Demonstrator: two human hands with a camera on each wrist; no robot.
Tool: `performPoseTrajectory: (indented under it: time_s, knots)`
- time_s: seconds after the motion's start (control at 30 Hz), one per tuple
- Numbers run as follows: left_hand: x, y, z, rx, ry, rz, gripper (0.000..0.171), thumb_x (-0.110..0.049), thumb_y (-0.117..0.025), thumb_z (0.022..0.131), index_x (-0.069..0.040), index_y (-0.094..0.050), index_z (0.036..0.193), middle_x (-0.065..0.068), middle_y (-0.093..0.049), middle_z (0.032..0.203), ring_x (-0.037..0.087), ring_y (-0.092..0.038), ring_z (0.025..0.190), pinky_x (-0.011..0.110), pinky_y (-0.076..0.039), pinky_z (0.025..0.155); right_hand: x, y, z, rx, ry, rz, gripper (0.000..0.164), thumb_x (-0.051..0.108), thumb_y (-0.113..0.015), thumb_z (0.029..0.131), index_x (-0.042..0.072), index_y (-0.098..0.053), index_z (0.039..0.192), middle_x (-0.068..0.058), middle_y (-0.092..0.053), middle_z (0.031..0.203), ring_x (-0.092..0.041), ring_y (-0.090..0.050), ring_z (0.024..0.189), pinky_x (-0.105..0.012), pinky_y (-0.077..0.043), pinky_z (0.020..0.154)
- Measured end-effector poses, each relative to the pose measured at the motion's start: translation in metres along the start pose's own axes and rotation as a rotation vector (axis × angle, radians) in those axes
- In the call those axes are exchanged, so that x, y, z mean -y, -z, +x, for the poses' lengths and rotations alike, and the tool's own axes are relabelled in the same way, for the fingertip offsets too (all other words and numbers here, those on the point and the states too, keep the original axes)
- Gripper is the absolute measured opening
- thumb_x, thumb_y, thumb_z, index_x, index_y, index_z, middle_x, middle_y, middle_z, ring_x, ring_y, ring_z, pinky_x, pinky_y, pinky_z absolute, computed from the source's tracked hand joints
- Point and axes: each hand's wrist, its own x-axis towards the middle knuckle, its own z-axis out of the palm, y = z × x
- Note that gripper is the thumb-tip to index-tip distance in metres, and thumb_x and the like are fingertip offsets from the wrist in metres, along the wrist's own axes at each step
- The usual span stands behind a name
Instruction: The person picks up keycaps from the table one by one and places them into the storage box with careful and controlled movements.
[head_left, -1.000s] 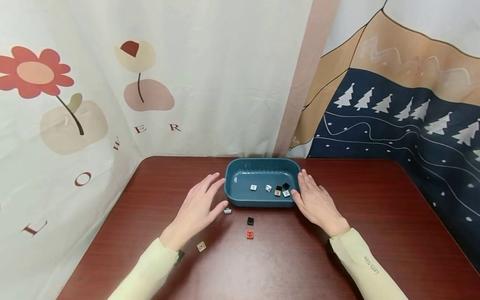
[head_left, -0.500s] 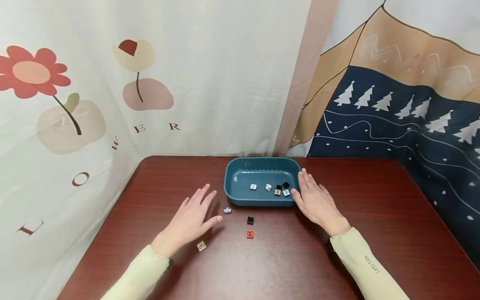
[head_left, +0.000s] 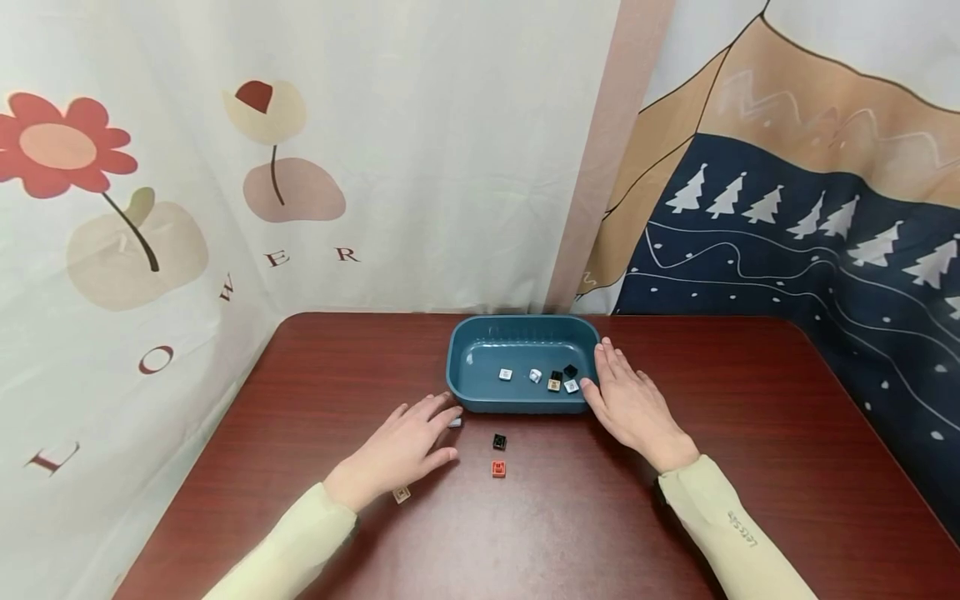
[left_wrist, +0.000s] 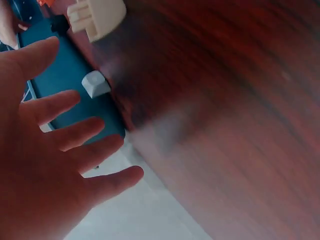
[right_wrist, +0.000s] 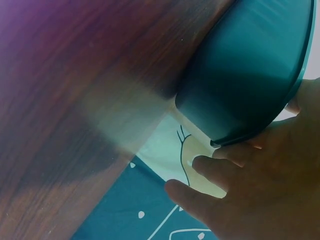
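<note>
My left hand (head_left: pixel 397 446) reaches low over the table at the tray's front left corner, fingers spread. Its fingertips partly cover a light grey keycap (head_left: pixel 455 422) in the head view. In the left wrist view that keycap (left_wrist: pixel 95 84) lies apart from the fingers, beside the tray. My right hand (head_left: pixel 633 408) rests along the right end of the blue tray (head_left: pixel 517 407), straight fingers on the outer side and the thumb at the front corner. Several white, black and beige keycaps lie inside the tray, including a white keycap (head_left: pixel 506 375).
On the table in front of the tray lie a black keycap (head_left: pixel 499 442) and a red keycap (head_left: pixel 498 469). A beige keycap (head_left: pixel 402 494) sits under the left wrist, partly hidden. Printed curtains (head_left: pixel 450 167) hang behind the table (head_left: pixel 570 517).
My left hand first draws back left from the tray, then moves right and down over the grey keycap. The right hand stays at the tray's right end.
</note>
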Motion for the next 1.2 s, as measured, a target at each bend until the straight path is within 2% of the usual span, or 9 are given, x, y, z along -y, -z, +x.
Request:
performPoseTrajectory:
  time_s: [0.13,0.4,0.63,0.77,0.9,1.1,1.2]
  knots:
    - [-0.0020,-0.0030,0.0041,-0.026,-0.074,0.034,0.050,-0.030,-0.076,0.096,-0.008,-0.063,0.139,0.015,-0.060,0.141,0.033,-0.057,0.130,0.061,-0.048,0.101,0.0007,0.0001,0.0000,0.000,0.002,0.002,0.069,0.038,-0.042,0.111,-0.009,-0.027,0.159,-0.023,-0.018,0.169,-0.044,-0.027,0.152,-0.067,-0.032,0.114]
    - [-0.0038,-0.0036,0.0047,-0.032,-0.124,0.061,0.038,-0.016,-0.078,0.094,-0.011,-0.071,0.130,0.013,-0.066,0.133,0.030,-0.066,0.119,0.051,-0.053,0.097,0.0009,-0.0005,0.0005,0.003,-0.001,0.002,0.070,0.039,-0.042,0.111,-0.009,-0.027,0.159,-0.023,-0.018,0.169,-0.044,-0.026,0.152,-0.067,-0.031,0.114]
    - [-0.0040,-0.0046,0.0053,-0.059,-0.166,0.105,0.033,-0.008,-0.081,0.088,-0.013,-0.076,0.120,0.006,-0.068,0.113,0.024,-0.069,0.098,0.038,-0.059,0.077,0.0005,-0.0013,0.0004,0.001,-0.001,0.002,0.069,0.039,-0.042,0.111,-0.009,-0.027,0.159,-0.023,-0.018,0.169,-0.044,-0.026,0.152,-0.067,-0.032,0.114]
    - [-0.0042,-0.0046,0.0044,-0.086,-0.163,0.127,0.023,-0.006,-0.084,0.084,-0.015,-0.078,0.104,0.001,-0.063,0.097,0.021,-0.066,0.086,0.035,-0.058,0.071,0.0007,-0.0012,0.0003,0.002,-0.002,0.004,0.070,0.039,-0.043,0.111,-0.009,-0.027,0.159,-0.023,-0.019,0.169,-0.044,-0.026,0.152,-0.067,-0.031,0.114]
    - [-0.0045,-0.0047,0.0037,-0.100,-0.145,0.099,0.018,-0.003,-0.084,0.084,-0.017,-0.078,0.094,-0.001,-0.060,0.089,0.019,-0.064,0.081,0.034,-0.057,0.068,0.0009,-0.0008,0.0004,0.000,-0.003,0.005,0.070,0.039,-0.043,0.110,-0.009,-0.027,0.159,-0.023,-0.019,0.168,-0.045,-0.026,0.152,-0.067,-0.031,0.114]
    - [-0.0047,-0.0036,0.0034,-0.079,-0.117,0.023,0.018,0.002,-0.079,0.088,-0.014,-0.080,0.098,-0.002,-0.063,0.090,0.018,-0.067,0.082,0.032,-0.058,0.069,0.0006,-0.0003,0.0004,0.001,-0.005,0.008,0.070,0.039,-0.043,0.110,-0.009,-0.027,0.159,-0.024,-0.020,0.168,-0.045,-0.026,0.152,-0.067,-0.032,0.114]
    - [-0.0049,-0.0006,0.0030,-0.095,-0.126,-0.003,0.019,0.003,-0.079,0.087,-0.011,-0.080,0.100,-0.001,-0.066,0.092,0.018,-0.069,0.084,0.032,-0.059,0.073,0.0003,0.0005,0.0002,0.000,-0.005,0.008,0.070,0.039,-0.043,0.110,-0.009,-0.027,0.159,-0.024,-0.020,0.168,-0.045,-0.027,0.152,-0.067,-0.032,0.114]
